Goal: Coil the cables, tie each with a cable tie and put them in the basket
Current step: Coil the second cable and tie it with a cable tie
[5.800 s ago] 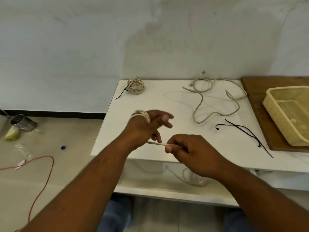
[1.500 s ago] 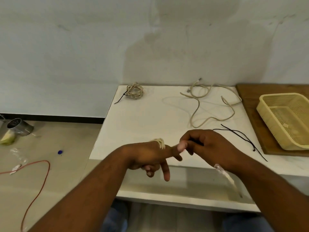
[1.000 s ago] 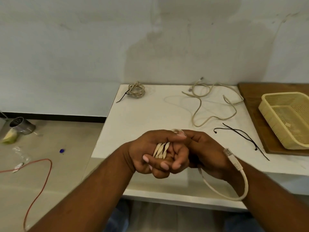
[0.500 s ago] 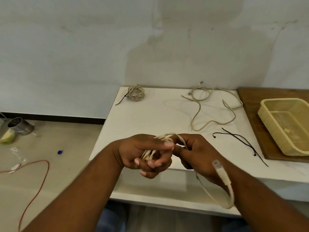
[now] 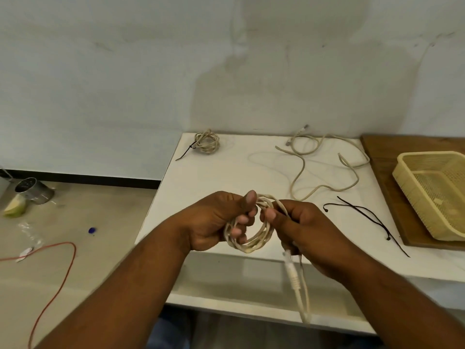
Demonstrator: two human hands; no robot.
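Note:
My left hand (image 5: 214, 222) grips a coil of beige cable (image 5: 254, 243) above the white table's front edge, thumb on top and fingers through the loops. My right hand (image 5: 302, 227) pinches the same cable's free end beside the coil; the end with its plug (image 5: 292, 270) hangs down below that hand. Two black cable ties (image 5: 362, 212) lie on the table to the right. A loose beige cable (image 5: 324, 170) sprawls at the back. A coiled, tied cable (image 5: 206, 144) lies at the back left corner. The cream basket (image 5: 412, 177) stands on the right.
The basket sits on a wooden board (image 5: 377, 157) at the table's right. The white table (image 5: 201, 182) has a lower shelf. On the floor to the left lie a red wire (image 5: 65, 263), a metal cup (image 5: 32, 190) and small scraps.
The cable was wound around my left hand; now it is a round coil gripped by that hand. My right hand has brought the hanging free end in closer to the coil.

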